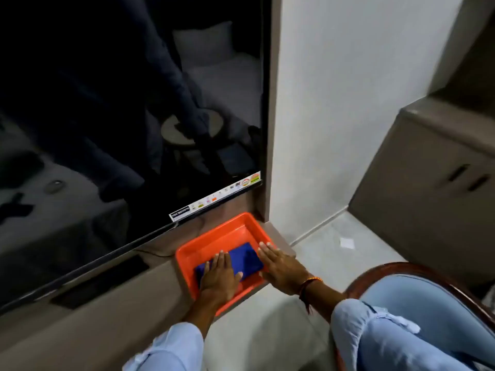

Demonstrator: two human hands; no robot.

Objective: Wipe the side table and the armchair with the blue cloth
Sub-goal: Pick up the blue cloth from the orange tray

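Note:
The blue cloth [247, 259] lies folded flat inside an orange tray [214, 236] on a low brown ledge. My left hand [221, 274] rests palm down on the cloth's near left part, fingers together and flat. My right hand [281, 266] lies flat on the tray's right rim, beside the cloth, holding nothing. The armchair [428, 298], with a dark wooden frame and light blue upholstery, is at the lower right, partly behind my right sleeve. The side table shows only as a dim round reflection [191, 127] in the screen.
A large dark TV screen [120, 116] hangs right above the ledge [112, 314] and fills the left side. A white wall [348, 103] stands right of it. A grey cabinet [434, 178] sits at the right. Pale floor tiles [334, 247] lie between cabinet and chair.

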